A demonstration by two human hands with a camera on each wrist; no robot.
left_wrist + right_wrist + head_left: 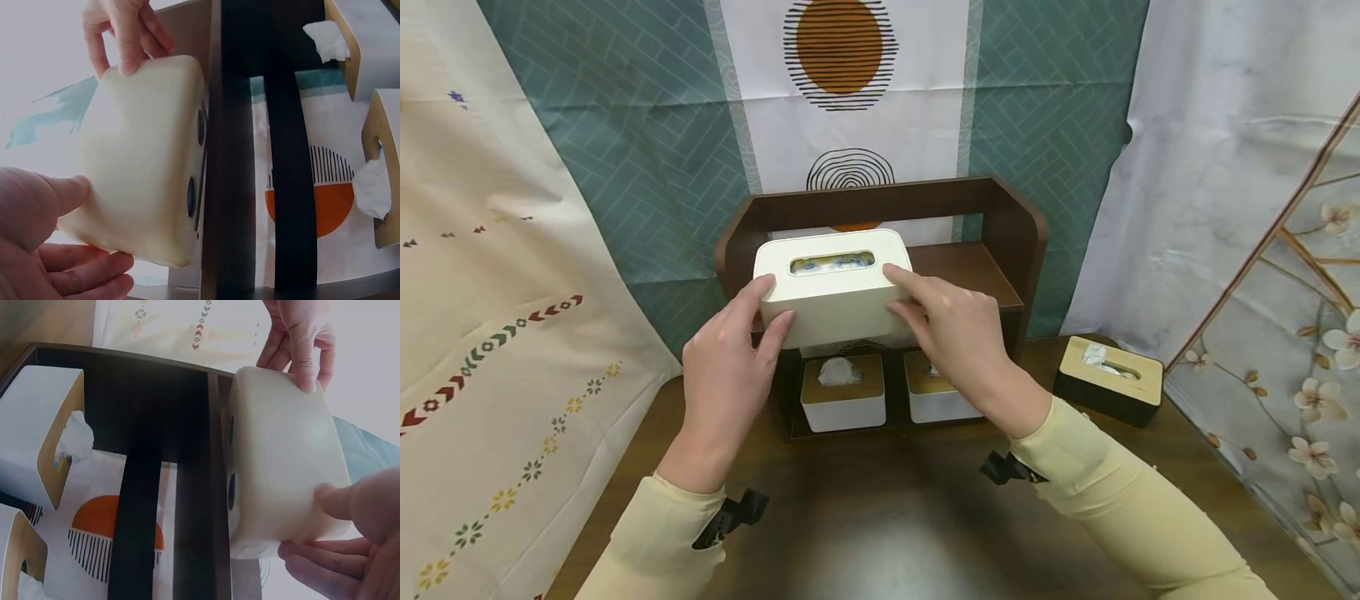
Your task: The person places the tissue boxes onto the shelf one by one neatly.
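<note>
Hands: left hand [726, 379] and right hand [953, 329] grip cream tissue box [833, 287] by its ends | box: at dark shelf's [992, 275] upper tier | below: two white tissue boxes [842, 393]

The cream tissue box [832, 287] shows blue-and-yellow print through its slot. The shelf [1000, 225] is dark brown. At 12 o'clock hangs a teal herringbone cloth [647, 125] with an orange, black-striped disc [839, 50]. Sleeves [1120, 492] are pale yellow.
</note>
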